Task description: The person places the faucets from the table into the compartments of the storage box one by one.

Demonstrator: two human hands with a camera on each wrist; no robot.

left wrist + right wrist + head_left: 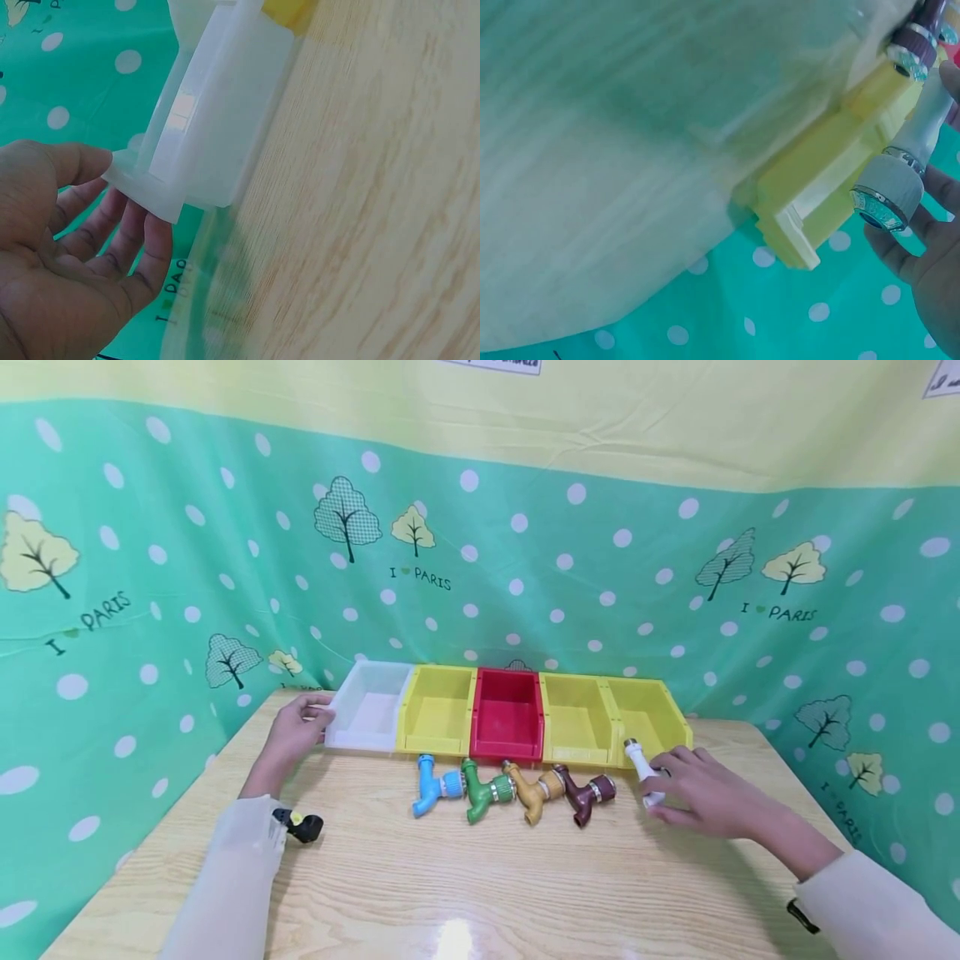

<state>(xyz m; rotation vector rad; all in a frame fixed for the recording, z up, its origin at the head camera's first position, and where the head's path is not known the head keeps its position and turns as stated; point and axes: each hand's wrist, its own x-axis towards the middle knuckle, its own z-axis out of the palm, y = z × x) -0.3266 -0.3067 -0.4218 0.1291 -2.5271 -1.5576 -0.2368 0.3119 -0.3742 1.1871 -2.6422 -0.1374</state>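
My left hand [297,727] is at the left end of a row of bins, gripping the side rim of the white bin [367,706]. In the left wrist view its thumb lies on the rim of that bin [232,112], with the fingers curled beneath. A white tap [641,768] is held in my right hand [697,793], in front of the rightmost yellow bin [648,718]. The right wrist view shows the tap's round knob [891,191] beside my fingers. On the table stand a blue tap [431,787], a green tap [483,791], an orange-brown tap [534,792] and a maroon tap [585,793].
Between the white bin and the rightmost one stand a yellow bin [438,706], a red bin [507,714] and another yellow bin [576,718]. A green dotted cloth [517,560] hangs behind and along both sides of the wooden table [480,877].
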